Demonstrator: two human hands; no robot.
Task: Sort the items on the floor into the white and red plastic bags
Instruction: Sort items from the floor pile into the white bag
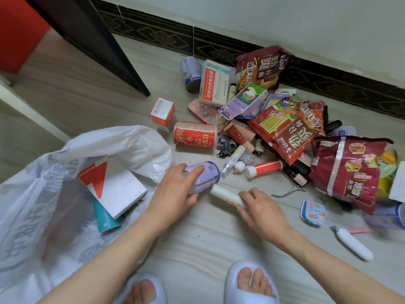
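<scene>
White plastic bag (54, 172) lies open at 9 o'clock, already holding a white-and-red box (114, 185) and a teal tube; unsorted pile spreads from 12 to 3 o'clock, no red bag in view. Left hand (173, 194) is wrapped around a lavender can (203, 176) at centre; advise carrying it low over the bag mouth and clearing the box. Right hand (263, 209) pinches a pale green tube (225, 193) just beside the can; its bag cannot be judged.

I see both forearms bare, no sleeves reaching the left hand (175, 191) or right hand (263, 212), no rings or watch showing. On my feet, pale blue-white open-toe slippers (249, 279), thick and rounded, toes exposed.
</scene>
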